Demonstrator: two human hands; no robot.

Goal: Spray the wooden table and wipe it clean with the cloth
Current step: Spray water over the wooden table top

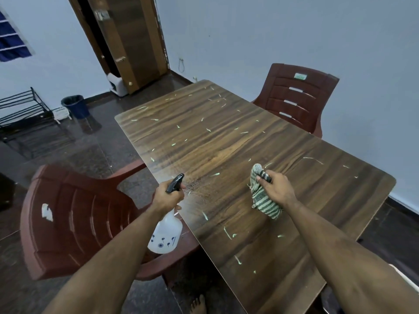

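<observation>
While the left hand point(169, 197) wraps its fingers tight round the black trigger head of the bottle point(165, 234) at the table's point(226, 141) left edge, nozzle aimed at a patch of fine droplets, the right hand point(277, 189) grips the bunched striped cloth point(263, 201) in a closed fist on the wood; pale scraps point(227, 233) lie scattered across the top, a red chair point(74, 220) beside it

The wooden table point(226, 141) carries scattered pale green scraps point(227, 232) and a wet sprayed patch point(195, 184).
</observation>
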